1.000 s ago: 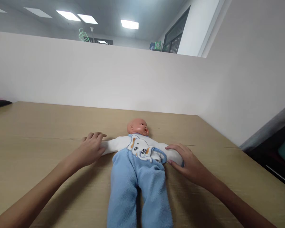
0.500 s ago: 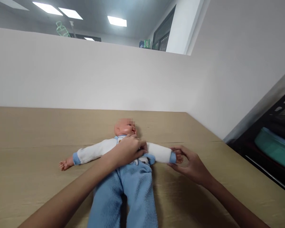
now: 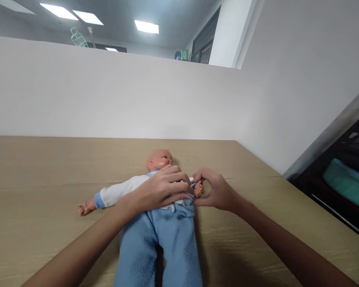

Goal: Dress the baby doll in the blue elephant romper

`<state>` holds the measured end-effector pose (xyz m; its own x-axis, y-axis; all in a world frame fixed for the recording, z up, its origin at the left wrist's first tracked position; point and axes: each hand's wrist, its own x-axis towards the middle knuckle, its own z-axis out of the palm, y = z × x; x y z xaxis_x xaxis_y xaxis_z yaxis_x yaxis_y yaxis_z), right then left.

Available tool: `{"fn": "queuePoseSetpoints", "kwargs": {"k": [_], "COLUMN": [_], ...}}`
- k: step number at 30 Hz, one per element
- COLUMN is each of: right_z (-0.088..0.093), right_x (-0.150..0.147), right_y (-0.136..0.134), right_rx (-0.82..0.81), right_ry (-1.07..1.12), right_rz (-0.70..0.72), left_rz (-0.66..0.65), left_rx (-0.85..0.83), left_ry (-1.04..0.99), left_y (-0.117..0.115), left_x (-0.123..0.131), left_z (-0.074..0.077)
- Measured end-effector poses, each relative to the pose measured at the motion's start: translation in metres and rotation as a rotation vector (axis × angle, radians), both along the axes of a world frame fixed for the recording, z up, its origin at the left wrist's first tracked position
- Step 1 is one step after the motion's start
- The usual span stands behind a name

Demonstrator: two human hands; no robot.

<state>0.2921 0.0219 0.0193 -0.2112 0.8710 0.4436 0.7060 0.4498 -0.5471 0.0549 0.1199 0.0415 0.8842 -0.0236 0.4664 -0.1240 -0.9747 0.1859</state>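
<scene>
the baby doll (image 3: 155, 223) lies face-up on the wooden table (image 3: 48, 167); the left hand (image 3: 163, 189) presses flat, unclenched, on its chest, the right hand (image 3: 217, 193) pinches the doll's tiny hand (image 3: 198, 189) folded inward

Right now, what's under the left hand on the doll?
The left hand lies on the doll's chest, covering most of its white top; only scraps show at the fingers. The right hand holds the doll's little hand.

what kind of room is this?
Likely an office or lab-style workroom: recessed ceiling light panels, a white partition wall behind a wooden table, and dark shelving at the right. A baby doll lies on the table.
</scene>
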Motion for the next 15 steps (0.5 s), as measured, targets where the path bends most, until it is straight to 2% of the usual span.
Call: {"fn": "queuePoseSetpoints", "kwargs": {"k": [4,7,9,12,15], "right_z": [-0.004,0.001,0.006,0.006,-0.007], "right_x": [-0.018,-0.020,-0.016,-0.008,-0.010], "right_y": [0.009,0.013,0.011,0.001,-0.010], "right_rx": [-0.161,-0.239,-0.277,-0.376,-0.391], "right_ry": [0.048,0.045,0.063,0.168,0.361], "right_rz": [-0.016,0.022,0.106,0.252,0.239], "left_rz": [-0.039,-0.032,0.052,0.165,0.195], "left_rx": [-0.001,-0.065,-0.192,-0.472,-0.695], "left_ry": [-0.040,-0.061,-0.106,-0.140,-0.094], "left_y": [-0.004,-0.006,-0.006,-0.002,0.004], "left_x": [0.000,0.004,0.007,0.010,0.014], "left_z": [-0.010,-0.011,-0.007,-0.002,-0.005]}}
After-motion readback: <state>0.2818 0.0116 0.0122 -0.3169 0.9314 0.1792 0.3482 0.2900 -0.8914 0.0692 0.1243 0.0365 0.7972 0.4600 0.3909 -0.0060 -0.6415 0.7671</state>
